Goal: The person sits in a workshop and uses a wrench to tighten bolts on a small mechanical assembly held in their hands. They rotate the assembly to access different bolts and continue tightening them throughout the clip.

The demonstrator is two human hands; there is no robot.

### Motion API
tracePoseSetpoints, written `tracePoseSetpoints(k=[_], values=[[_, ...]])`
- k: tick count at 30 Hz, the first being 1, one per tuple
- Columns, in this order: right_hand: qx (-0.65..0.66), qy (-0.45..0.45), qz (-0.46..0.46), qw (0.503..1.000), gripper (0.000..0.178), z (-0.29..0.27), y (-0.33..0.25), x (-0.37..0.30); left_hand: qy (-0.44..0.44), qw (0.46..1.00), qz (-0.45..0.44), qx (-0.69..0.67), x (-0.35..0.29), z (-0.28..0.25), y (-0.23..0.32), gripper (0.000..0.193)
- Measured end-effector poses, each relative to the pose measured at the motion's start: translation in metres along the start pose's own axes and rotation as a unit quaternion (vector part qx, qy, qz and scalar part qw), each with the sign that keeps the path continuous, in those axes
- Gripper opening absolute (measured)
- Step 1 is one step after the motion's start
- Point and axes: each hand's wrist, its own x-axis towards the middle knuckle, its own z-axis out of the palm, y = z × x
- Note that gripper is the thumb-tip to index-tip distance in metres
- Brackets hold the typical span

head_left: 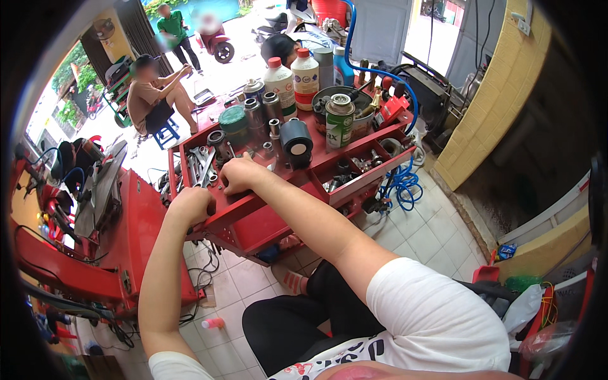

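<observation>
My left hand [192, 206] is curled at the front left corner of the red tool cart [266, 228], beside the tray's front edge. What its closed fingers hold, if anything, is hidden. Curled fingers turned down, my right hand [239, 174] reaches into the cart's top tray next to several metal wrenches [201, 164]; its fingertips and anything in them cannot be made out. Just beyond it stand metal sockets [255, 114] and a black cylinder [296, 140] with a pale round spot. A green-and-white spray can [340, 120] is further right.
Bottles with red caps [305, 76] and a green tub [234, 121] crowd the cart's far side. A blue hose [402, 187] hangs coiled at its right. Red equipment [142, 234] stands at left. One person sits on a blue stool [166, 134]; others are further off.
</observation>
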Motion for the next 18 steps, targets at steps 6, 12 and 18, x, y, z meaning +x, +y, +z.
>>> tracePoseSetpoints(k=[6, 12, 18], values=[[-0.012, 0.008, -0.004, 1.0, 0.031, 0.002, 0.0, 0.005, -0.059, 0.998, 0.008, 0.014, 0.005, -0.005, -0.009, 0.03], [0.002, -0.018, 0.006, 1.0, 0.031, 0.0, 0.004, 0.005, -0.067, 0.99, 0.092, 0.08, 0.007, 0.002, -0.019, 0.024], [-0.002, -0.01, 0.013, 1.0, 0.036, -0.003, 0.0, 0.003, -0.035, 0.996, 0.08, 0.027, -0.005, 0.003, -0.018, 0.021]])
